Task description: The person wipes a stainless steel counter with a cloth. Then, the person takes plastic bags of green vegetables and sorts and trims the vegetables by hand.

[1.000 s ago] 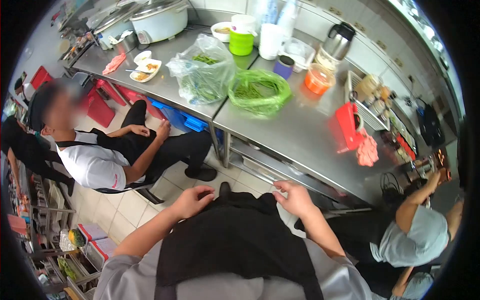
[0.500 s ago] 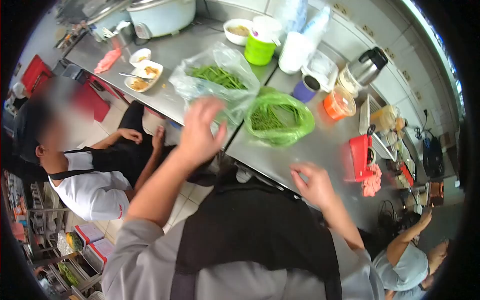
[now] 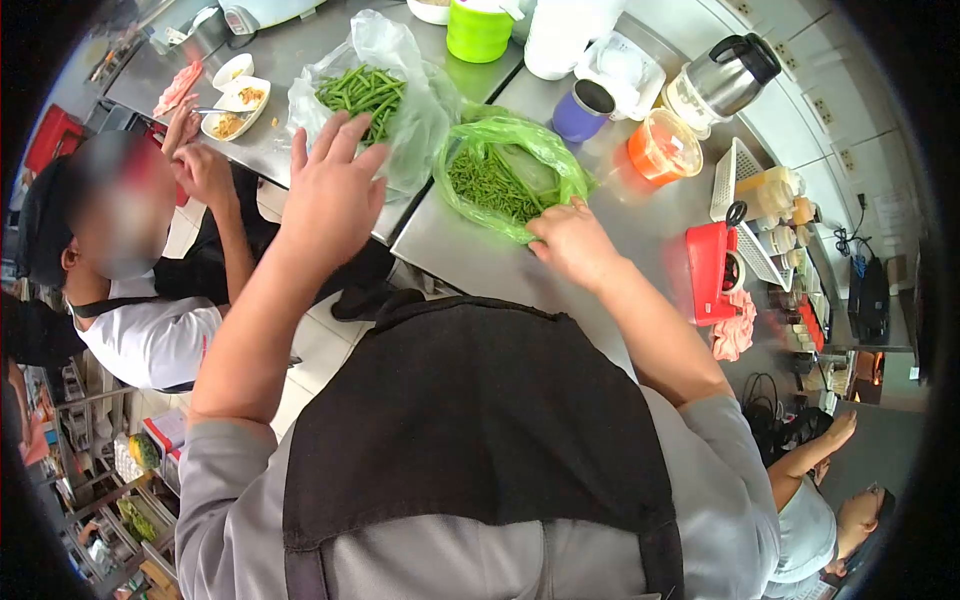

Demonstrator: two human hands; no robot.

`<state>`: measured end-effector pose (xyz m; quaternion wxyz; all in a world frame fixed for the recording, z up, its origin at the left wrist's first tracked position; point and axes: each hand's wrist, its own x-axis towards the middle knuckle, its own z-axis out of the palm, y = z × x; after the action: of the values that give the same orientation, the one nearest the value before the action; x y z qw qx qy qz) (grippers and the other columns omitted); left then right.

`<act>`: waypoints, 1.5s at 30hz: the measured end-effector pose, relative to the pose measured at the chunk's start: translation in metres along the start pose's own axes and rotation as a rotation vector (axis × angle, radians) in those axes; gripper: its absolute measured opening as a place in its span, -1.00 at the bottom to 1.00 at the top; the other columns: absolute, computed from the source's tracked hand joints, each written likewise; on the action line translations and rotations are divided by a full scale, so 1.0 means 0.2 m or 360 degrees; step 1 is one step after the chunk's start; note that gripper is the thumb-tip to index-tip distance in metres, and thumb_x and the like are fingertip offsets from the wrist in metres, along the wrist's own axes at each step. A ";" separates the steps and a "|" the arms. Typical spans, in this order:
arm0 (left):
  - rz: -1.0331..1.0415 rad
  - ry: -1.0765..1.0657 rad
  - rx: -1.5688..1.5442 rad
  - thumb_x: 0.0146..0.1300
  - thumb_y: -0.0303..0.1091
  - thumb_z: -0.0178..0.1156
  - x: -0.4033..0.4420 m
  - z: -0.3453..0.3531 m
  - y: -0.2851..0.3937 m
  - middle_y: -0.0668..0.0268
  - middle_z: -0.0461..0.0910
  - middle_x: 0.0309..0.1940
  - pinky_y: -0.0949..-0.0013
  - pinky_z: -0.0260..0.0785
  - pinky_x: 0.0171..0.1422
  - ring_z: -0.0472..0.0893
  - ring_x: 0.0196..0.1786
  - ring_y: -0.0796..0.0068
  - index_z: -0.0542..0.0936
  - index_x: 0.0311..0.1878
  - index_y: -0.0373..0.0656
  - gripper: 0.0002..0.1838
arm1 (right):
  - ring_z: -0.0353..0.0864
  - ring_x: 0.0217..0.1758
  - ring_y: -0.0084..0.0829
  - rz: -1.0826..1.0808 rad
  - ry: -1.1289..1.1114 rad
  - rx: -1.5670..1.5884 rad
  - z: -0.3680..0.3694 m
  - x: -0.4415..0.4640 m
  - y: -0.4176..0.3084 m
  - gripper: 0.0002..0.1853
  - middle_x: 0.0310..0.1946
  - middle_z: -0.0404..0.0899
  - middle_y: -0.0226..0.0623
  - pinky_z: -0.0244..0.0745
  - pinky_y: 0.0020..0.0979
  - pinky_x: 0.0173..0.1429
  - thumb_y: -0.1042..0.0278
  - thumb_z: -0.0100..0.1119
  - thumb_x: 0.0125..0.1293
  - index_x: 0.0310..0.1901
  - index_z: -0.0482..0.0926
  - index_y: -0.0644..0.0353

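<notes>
My right hand (image 3: 575,240) is at the near right rim of the green bag (image 3: 570,175), fingers bent in and set narrow; I can't tell whether they pinch the plastic. My left hand (image 3: 330,200) is spread wide at the near side of the clear bag (image 3: 425,90), just left of the green bag, and I can't tell if it touches. I judge this to be the reach to the two bags, with neither lifted. Moving the green bag would call for a firm gather of its loose rim, so that the cut green stems (image 3: 485,180) inside don't spill.

The clear bag, with green beans (image 3: 360,90) in its mouth, crowds the green bag's left side, so their plastic could snag. The purple cup (image 3: 580,112) is just beyond the green bag on the far right, with the orange tub (image 3: 665,147) further right. The red holder (image 3: 708,270) is well to its right on the bench (image 3: 640,225). Well to its left, past the clear bag, are a plate (image 3: 240,110) and a seated co-worker (image 3: 150,335), hands raised.
</notes>
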<state>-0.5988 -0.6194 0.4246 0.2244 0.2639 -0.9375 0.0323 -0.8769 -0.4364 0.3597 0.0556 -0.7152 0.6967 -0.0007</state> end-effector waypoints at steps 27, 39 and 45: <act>0.0006 -0.0087 -0.0393 0.32 -0.19 0.24 0.35 0.52 0.50 0.01 0.54 0.16 0.09 0.33 0.38 0.51 0.24 -0.01 0.55 0.19 -0.18 -0.57 | 0.46 0.31 -0.01 0.0633 0.0048 0.0140 0.01 0.39 0.33 -0.46 0.19 0.48 0.05 0.38 -0.12 0.38 0.14 0.26 0.24 0.17 0.50 0.31; -0.0190 -0.0904 -0.0720 0.34 -0.30 0.12 0.53 0.56 0.34 -0.04 0.62 -0.06 -0.01 0.46 0.10 0.63 0.03 -0.05 0.51 -0.01 -0.20 -0.75 | 0.46 0.32 0.01 0.0681 -0.0144 0.0176 -0.16 0.17 0.19 -0.37 0.30 0.41 0.04 0.41 -0.15 0.38 0.26 0.31 0.20 0.33 0.43 0.13; 0.0151 0.0222 -0.0856 0.26 -0.32 0.25 0.49 0.40 0.39 0.08 0.56 -0.05 0.01 0.44 0.12 0.57 0.02 -0.06 0.53 0.04 -0.14 -0.70 | 0.64 0.08 0.00 0.0537 0.0121 0.0267 -0.28 0.21 0.03 -0.72 0.00 0.64 0.01 0.55 -0.09 0.15 0.28 0.21 0.24 -0.07 0.67 0.21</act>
<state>-0.7454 -0.6130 0.3994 0.3487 0.1478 -0.9060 -0.1891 -0.8855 -0.4828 0.4110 0.0880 -0.5806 0.8058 -0.0764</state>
